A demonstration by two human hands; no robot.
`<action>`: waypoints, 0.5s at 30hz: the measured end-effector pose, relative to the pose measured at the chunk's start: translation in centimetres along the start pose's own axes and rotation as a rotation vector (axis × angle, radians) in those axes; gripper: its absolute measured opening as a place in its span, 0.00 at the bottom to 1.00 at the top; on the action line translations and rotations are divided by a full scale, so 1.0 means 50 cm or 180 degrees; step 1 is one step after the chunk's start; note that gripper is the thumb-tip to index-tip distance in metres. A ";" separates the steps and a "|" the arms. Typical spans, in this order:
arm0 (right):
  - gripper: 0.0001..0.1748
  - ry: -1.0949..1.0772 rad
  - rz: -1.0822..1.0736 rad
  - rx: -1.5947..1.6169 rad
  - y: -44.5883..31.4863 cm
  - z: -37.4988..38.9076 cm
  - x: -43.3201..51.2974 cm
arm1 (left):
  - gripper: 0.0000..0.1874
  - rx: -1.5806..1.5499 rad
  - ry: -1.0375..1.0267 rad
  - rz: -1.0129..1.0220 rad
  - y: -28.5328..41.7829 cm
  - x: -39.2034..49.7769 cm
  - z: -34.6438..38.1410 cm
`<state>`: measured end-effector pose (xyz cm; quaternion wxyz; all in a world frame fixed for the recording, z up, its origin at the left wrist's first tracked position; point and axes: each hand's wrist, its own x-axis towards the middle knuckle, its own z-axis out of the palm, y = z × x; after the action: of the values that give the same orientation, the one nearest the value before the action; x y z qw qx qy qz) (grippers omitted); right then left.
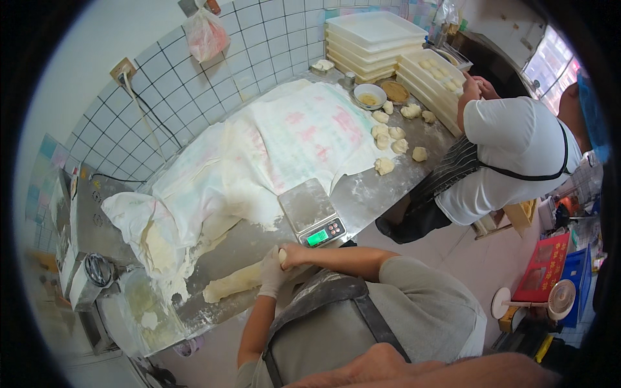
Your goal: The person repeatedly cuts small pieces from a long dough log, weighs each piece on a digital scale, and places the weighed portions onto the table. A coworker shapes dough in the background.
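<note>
A long floured dough log [233, 285] lies along the front edge of the steel table. My left hand [270, 274], in a pale glove, is closed around the log near its right end. Bare, my right hand [294, 255] grips the tip of the dough right beside it; its fingers partly hide that end. Just beyond my hands sits a digital kitchen scale [305, 206], its display lit green and nothing on its plate. A cloth with faded pink and green patches [291, 131] covers a large mound, and dough [160, 247] shows from under its left end.
Several dough pieces [399, 145] lie at the right, near a white bowl [369, 96]. Stacked trays [373, 30] stand behind them. A co-worker [519, 140] in a striped apron handles something over a tray of dough balls [439, 72]. A machine [97, 218] borders the table's left.
</note>
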<state>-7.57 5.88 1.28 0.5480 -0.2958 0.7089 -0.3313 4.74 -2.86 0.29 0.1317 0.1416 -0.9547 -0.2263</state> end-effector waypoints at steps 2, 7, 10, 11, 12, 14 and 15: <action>0.37 0.0796 -0.0180 -0.0494 0.010 0.001 0.002 | 0.21 0.0404 -0.0394 -0.0202 0.009 0.015 0.011; 0.29 0.0898 -0.0398 0.0796 0.047 -0.021 -0.025 | 0.17 0.1104 -0.1035 -0.0063 0.028 0.067 0.021; 0.27 -0.0316 -0.0337 0.1828 0.050 -0.082 -0.074 | 0.18 0.1453 -0.1423 -0.0005 0.035 0.102 0.024; 0.27 -0.0936 -0.0410 0.2316 0.049 -0.101 -0.096 | 0.20 0.1591 -0.1500 0.0017 0.036 0.108 0.023; 0.26 -0.0211 -0.0488 0.1763 0.036 -0.127 -0.098 | 0.22 0.1381 -0.1399 -0.0065 0.036 0.108 0.022; 0.23 0.0860 -0.0881 0.0846 0.023 -0.188 -0.100 | 0.26 0.1018 -0.1295 -0.0204 0.036 0.104 0.017; 0.21 0.1491 -0.1147 0.0490 0.024 -0.224 -0.098 | 0.28 0.0871 -0.1227 -0.0108 0.036 0.098 0.014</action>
<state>-17.41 12.07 5.22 0.3229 -0.2900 0.7248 -0.5351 -0.38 -2.66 1.42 -0.0773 0.1283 -0.9814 -0.1199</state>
